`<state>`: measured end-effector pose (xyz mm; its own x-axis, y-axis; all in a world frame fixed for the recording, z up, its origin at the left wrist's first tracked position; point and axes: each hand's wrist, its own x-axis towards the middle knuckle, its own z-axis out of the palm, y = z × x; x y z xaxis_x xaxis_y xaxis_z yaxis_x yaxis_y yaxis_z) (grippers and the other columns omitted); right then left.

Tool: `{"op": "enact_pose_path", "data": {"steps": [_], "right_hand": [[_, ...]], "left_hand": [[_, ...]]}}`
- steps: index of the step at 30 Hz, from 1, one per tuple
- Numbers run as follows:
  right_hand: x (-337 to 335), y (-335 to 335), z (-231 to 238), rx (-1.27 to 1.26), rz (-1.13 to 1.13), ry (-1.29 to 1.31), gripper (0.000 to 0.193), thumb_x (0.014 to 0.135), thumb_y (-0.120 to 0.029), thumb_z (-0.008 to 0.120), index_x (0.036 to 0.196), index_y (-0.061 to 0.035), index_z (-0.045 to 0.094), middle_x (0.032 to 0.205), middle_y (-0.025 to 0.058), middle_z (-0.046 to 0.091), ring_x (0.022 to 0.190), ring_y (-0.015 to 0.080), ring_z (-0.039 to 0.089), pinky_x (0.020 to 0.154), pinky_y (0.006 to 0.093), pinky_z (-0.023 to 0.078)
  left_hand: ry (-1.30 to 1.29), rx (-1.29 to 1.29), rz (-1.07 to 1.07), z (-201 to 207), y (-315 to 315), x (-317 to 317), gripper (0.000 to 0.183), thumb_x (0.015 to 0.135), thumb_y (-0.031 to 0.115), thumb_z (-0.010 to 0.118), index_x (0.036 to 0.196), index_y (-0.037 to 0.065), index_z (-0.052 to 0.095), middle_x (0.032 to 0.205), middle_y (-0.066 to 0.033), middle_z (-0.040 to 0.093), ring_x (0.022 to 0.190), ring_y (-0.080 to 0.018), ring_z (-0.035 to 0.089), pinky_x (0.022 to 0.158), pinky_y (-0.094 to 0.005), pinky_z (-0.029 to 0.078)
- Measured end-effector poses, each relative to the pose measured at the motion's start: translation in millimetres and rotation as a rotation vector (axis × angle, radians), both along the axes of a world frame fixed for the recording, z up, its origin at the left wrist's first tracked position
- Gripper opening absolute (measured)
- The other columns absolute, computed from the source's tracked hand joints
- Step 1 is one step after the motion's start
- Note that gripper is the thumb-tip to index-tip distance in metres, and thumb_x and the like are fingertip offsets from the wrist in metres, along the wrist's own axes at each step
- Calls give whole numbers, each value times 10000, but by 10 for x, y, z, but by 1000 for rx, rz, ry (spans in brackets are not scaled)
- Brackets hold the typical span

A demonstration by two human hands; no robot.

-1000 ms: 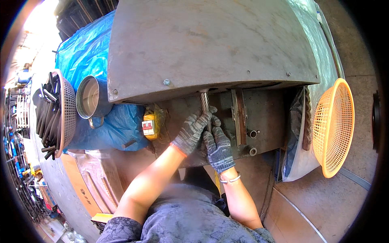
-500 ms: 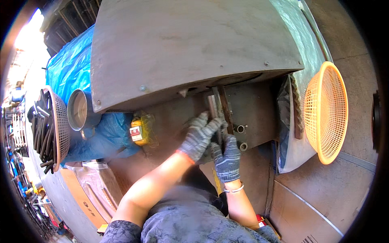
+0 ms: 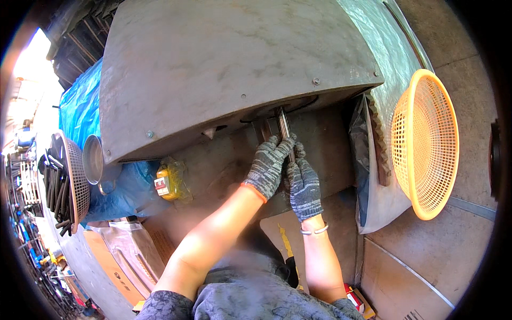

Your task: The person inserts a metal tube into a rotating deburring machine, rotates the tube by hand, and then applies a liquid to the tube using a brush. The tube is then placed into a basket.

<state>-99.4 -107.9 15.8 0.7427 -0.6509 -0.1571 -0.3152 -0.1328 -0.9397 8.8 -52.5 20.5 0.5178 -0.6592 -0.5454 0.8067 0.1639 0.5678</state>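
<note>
Both gloved hands meet at a metal bar (image 3: 284, 128) that stands under the edge of a big steel hood (image 3: 224, 64). Left hand (image 3: 266, 165) fingers curl closed around the bar; right hand (image 3: 305, 186) grips just below. An orange basket (image 3: 426, 144) lies well right.

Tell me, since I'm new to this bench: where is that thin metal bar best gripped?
Probably the near end of the metal bar, taken from below. Its far end disappears under the big steel cover, and both gloved hands, left hand and right hand, already close there.
</note>
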Motion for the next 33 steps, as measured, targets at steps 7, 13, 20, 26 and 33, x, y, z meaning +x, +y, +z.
{"op": "enact_pose_path", "data": {"steps": [7, 13, 20, 26, 33], "right_hand": [[170, -8, 60, -164, -11, 9, 341, 954, -141, 508, 1220, 72, 535, 1076, 191, 628, 920, 224, 588, 821, 317, 475], [125, -95, 59, 306, -40, 3, 410, 948, -156, 522, 1311, 34, 491, 1243, 248, 569, 1115, 326, 595, 912, 359, 467], [173, -83, 188, -93, 19, 116, 423, 950, -140, 517, 1335, 27, 467, 1307, 218, 537, 1177, 286, 551, 984, 345, 422], [-414, 27, -325, 399, 61, 15, 205, 924, -184, 584, 1075, -45, 588, 834, 30, 545, 686, 114, 476, 593, 240, 374], [-385, 587, 96, 124, 64, -172, 244, 867, -75, 639, 1087, -30, 544, 887, 44, 571, 630, 99, 511, 555, 242, 438]], "left_hand": [[-75, 44, -15, 40, -63, 109, 227, 959, 166, 529, 1106, 14, 613, 983, -58, 649, 894, -135, 591, 829, -258, 476], [-100, 86, -32, 101, -80, 115, 223, 955, 164, 536, 1097, 10, 613, 984, -56, 651, 904, -137, 592, 832, -260, 475], [-30, 80, 27, 168, -115, 112, 213, 947, 168, 550, 1086, 19, 613, 984, -69, 654, 920, -149, 595, 831, -259, 472], [44, -109, 28, 84, 110, 62, 262, 948, 139, 538, 1169, 0, 549, 1022, -117, 637, 946, -196, 605, 828, -317, 510], [-300, -28, 70, 603, 678, -33, 339, 899, 94, 590, 1218, -2, 526, 1081, -94, 622, 981, -160, 582, 888, -306, 484]]}}
